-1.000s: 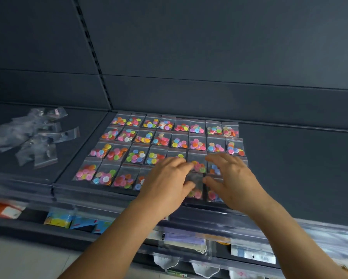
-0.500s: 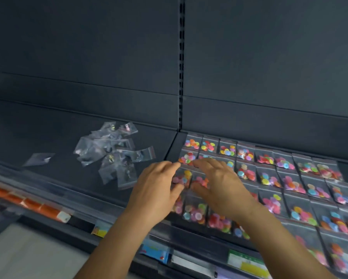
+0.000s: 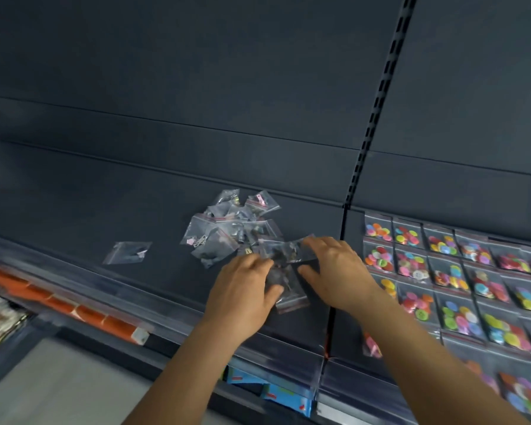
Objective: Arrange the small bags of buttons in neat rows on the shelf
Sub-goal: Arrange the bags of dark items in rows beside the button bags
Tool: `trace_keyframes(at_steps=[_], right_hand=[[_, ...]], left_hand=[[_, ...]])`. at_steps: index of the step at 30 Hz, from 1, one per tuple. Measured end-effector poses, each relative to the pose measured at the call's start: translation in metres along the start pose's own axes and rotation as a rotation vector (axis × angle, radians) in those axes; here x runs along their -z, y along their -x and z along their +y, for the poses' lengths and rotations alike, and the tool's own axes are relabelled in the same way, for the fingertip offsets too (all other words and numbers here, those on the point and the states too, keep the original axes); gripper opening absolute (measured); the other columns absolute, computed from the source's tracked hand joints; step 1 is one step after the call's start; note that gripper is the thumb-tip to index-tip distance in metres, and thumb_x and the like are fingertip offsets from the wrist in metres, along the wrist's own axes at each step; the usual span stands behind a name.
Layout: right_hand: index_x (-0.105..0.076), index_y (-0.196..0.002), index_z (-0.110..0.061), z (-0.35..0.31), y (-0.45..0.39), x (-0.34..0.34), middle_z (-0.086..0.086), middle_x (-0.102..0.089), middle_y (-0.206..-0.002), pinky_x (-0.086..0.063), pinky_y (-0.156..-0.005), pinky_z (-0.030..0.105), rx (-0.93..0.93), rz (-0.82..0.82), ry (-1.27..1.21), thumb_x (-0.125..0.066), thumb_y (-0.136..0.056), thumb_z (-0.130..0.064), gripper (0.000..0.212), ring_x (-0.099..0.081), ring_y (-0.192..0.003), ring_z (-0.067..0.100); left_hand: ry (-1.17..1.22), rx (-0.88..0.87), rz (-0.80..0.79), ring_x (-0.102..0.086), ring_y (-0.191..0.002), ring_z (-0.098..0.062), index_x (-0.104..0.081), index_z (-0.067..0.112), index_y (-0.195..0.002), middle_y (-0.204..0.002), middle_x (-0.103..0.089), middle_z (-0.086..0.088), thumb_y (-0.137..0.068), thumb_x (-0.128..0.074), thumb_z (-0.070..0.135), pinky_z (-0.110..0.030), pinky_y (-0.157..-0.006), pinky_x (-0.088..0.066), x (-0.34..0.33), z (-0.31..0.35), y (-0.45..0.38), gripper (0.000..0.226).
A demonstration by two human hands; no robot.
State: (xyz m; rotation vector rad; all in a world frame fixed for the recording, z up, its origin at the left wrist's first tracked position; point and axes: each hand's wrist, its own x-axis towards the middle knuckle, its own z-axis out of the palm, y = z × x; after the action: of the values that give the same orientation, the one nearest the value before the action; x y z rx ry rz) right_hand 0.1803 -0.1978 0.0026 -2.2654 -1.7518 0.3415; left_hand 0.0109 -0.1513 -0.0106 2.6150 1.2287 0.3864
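Both hands, left (image 3: 242,289) and right (image 3: 338,271), fingers spread flat on loose clear bags (image 3: 284,271), none pinched; button-bag rows (image 3: 442,271) right of grip (shelf (image 3: 74,216)). Gather pile gently, avoid scattering.

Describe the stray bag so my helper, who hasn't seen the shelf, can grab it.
On the left shelf panel, find the heap of clear bags. Left of it, one stray bag lies flat. It alone touches no other bag.

Dark grey shelf (image 3: 111,216); clear red-striped bags (image 3: 230,228); multicoloured buttons (image 3: 411,262); orange strip (image 3: 74,308) below.
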Motion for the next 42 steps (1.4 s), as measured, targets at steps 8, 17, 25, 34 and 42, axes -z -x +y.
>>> trace_keyframes(at_steps=[8,17,25,34,42], right_hand=[[-0.03,-0.141,-0.016,0.0,-0.03,-0.008,0.011,-0.046,-0.135,-0.038,-0.1,0.039,-0.225,0.028,-0.059,-0.059,-0.088,-0.037,0.063,-0.038,-0.126,0.032],[-0.063,-0.086,-0.017,0.004,-0.041,-0.004,0.003,-0.063,-0.082,-0.046,-0.064,0.027,-0.298,-0.024,-0.193,-0.06,-0.082,-0.02,0.006,-0.059,-0.081,0.022],[-0.053,-0.078,-0.022,0.01,-0.032,0.001,-0.003,-0.06,-0.071,-0.035,-0.043,0.014,-0.27,0.243,-0.512,-0.054,-0.088,-0.015,0.013,-0.05,-0.056,0.006],[-0.065,-0.079,-0.012,0.025,0.006,0.038,0.01,-0.071,-0.073,-0.055,-0.069,0.033,-0.332,0.354,-1.116,-0.06,-0.083,-0.003,0.011,-0.063,-0.069,0.019],[-0.063,-0.078,-0.001,0.091,0.073,0.074,0.012,-0.068,-0.069,-0.056,-0.064,0.041,-0.423,0.576,-1.079,-0.06,-0.087,-0.01,0.013,-0.061,-0.064,0.025]], left_hand=[[0.052,0.031,0.033,-0.034,-0.123,-0.018,-0.042,0.023,-0.135,-0.13,-0.046,0.002,-0.086,-0.058,0.047,-0.029,-0.103,-0.029,-0.012,0.003,-0.011,0.058],[0.188,0.044,0.091,-0.044,-0.11,-0.018,-0.065,0.021,-0.113,-0.112,-0.06,0.001,-0.083,-0.063,0.044,-0.026,-0.09,-0.034,-0.014,0.0,-0.026,0.039],[0.497,0.197,0.266,-0.056,-0.068,0.0,-0.061,0.021,-0.09,-0.076,-0.06,0.014,-0.083,-0.066,0.014,-0.004,-0.057,-0.04,-0.004,0.003,-0.048,0.011],[1.075,0.274,0.096,-0.066,-0.065,-0.008,-0.071,0.021,-0.087,-0.066,-0.066,0.008,-0.087,-0.053,0.004,-0.035,-0.076,-0.056,-0.004,0.054,-0.062,0.024],[1.199,0.151,-0.171,-0.071,-0.075,-0.012,-0.065,0.019,-0.089,-0.086,-0.073,0.003,-0.091,-0.052,0.007,-0.038,-0.08,-0.058,-0.022,0.158,-0.059,0.018]])
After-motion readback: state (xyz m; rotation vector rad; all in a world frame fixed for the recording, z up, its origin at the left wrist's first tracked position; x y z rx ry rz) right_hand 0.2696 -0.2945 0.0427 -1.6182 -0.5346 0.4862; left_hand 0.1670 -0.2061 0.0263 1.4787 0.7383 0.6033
